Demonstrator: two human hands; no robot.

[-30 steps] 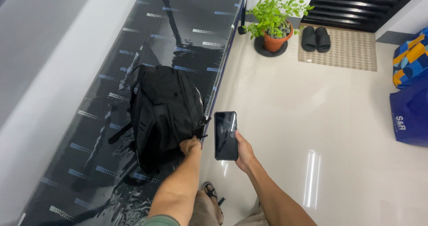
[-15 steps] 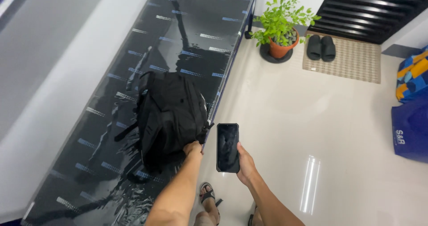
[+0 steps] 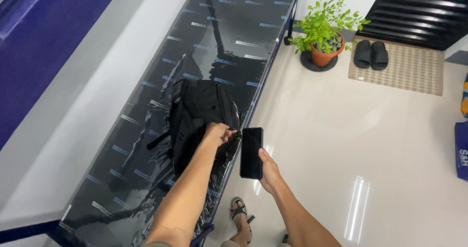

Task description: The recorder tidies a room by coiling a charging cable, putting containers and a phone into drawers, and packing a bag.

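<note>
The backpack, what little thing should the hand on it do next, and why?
Probably pull the zipper along a little to open the backpack. The left hand pinches at its near edge, where the zipper seems to be, and the bag looks closed, lying on the black bench. The right hand holds a dark phone just beside it, so the pull falls to the left hand.

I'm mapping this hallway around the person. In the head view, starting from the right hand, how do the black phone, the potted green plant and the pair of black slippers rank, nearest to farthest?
1. The black phone, held in the right hand, beside the bench edge.
2. The potted green plant in its orange pot, on the floor at the bench's far end.
3. The pair of black slippers, on the woven mat, right of the plant; only slightly farther.
</note>
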